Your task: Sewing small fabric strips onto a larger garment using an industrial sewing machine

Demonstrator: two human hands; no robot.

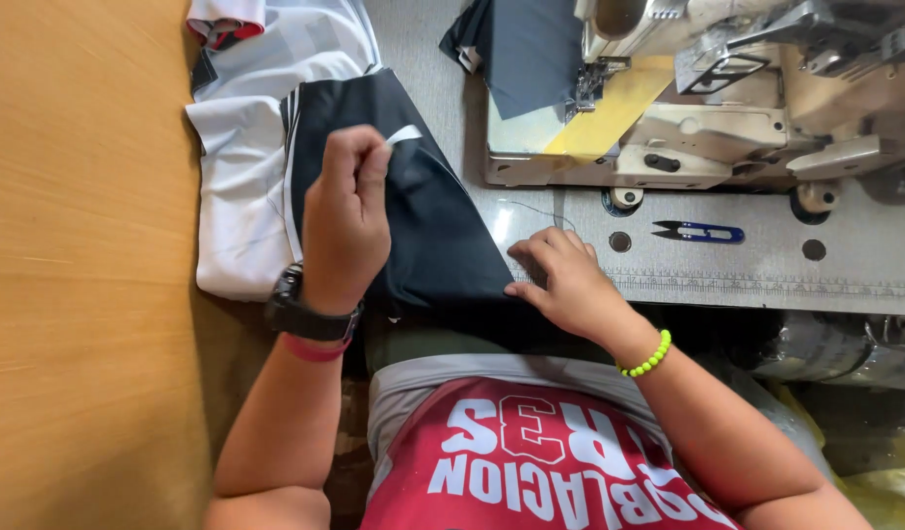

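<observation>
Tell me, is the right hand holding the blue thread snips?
No, the right hand rests on the dark fabric; the snips lie apart on the machine table.

Black fabric (428, 226) with white stripes lies over white cloth (239, 196); blue-handled snips (700, 233) rest on the grey table (767, 265).

Bright, even daylight fills the scene, and colours read clearly. The grey worktop (727, 270) shows a pale sheen beside the black cloth (423, 216), strongest just above the right hand (560, 280). Shadows are soft and short: a faint one under the left hand (345, 216), a deeper one below the worktop's front edge, where detail sinks into darkness. Focus is sharp through the middle. The wide lens bends straight lines toward the edges, and the sewing machine (727, 88) looks slightly stretched.
</observation>
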